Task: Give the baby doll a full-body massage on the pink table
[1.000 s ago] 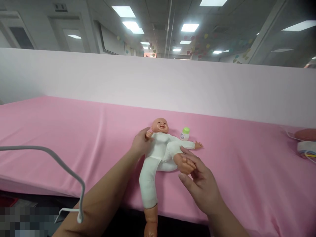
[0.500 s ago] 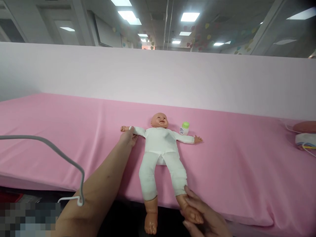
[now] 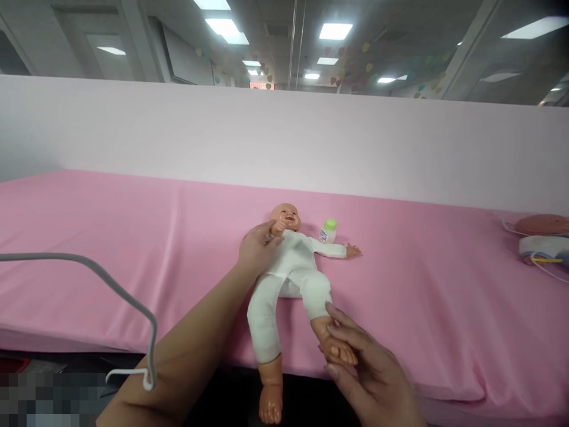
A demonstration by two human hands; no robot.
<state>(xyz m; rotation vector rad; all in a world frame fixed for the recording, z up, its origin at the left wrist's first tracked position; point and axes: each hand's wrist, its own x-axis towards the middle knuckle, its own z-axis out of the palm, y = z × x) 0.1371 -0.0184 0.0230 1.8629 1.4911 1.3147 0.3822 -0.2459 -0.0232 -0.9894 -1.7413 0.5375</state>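
A baby doll (image 3: 290, 284) with a white cloth body lies on its back, head away from me, on a pink-covered surface. My left hand (image 3: 259, 246) is closed around the doll's arm on the left, which is bent up so its small hand is by the chin. My right hand (image 3: 367, 362) grips the doll's lower leg and foot on the right, that knee slightly bent. The doll's other leg lies straight, its foot over the near edge. Beside the head stands a small bottle (image 3: 328, 232) with a green cap.
The pink sheet (image 3: 422, 284) covers the wide surface, with a white partition (image 3: 284, 136) behind it and glass above. At the right lie a brown rounded object (image 3: 542, 224) and a white bundle (image 3: 542, 246) with thin cords. A grey bent rod (image 3: 111, 281) crosses the lower left.
My left hand has moved inward and bent the doll's arm from outstretched to up by its chin. My right hand has lifted the doll's foot, pushing the leg toward its body.
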